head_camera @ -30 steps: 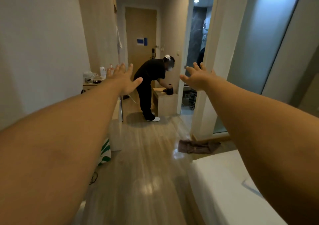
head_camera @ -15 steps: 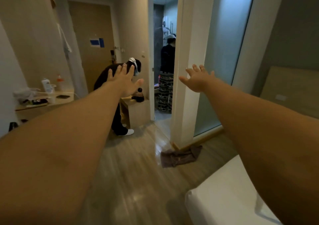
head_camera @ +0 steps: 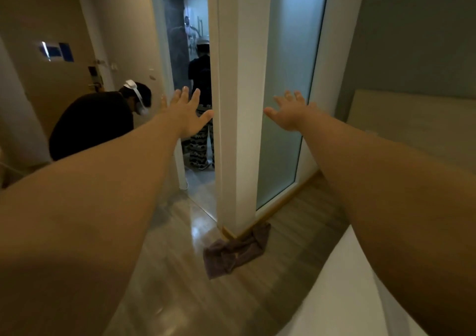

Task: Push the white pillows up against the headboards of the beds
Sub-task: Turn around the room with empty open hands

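View swings right since a moment ago, headboard (head_camera: 412, 127) now at far right beyond the bed (head_camera: 342, 292), nearer the right hand (head_camera: 291, 114) than the left hand (head_camera: 189, 115), both splayed empty, no pillows showing.

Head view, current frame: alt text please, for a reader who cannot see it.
Two bare arms stretch forward, left hand and right hand open and empty, over a wooden floor where a crumpled brown cloth lies. A white bed corner shows lower right, a headboard beyond. No pillow is in view; two other people stand near a doorway.
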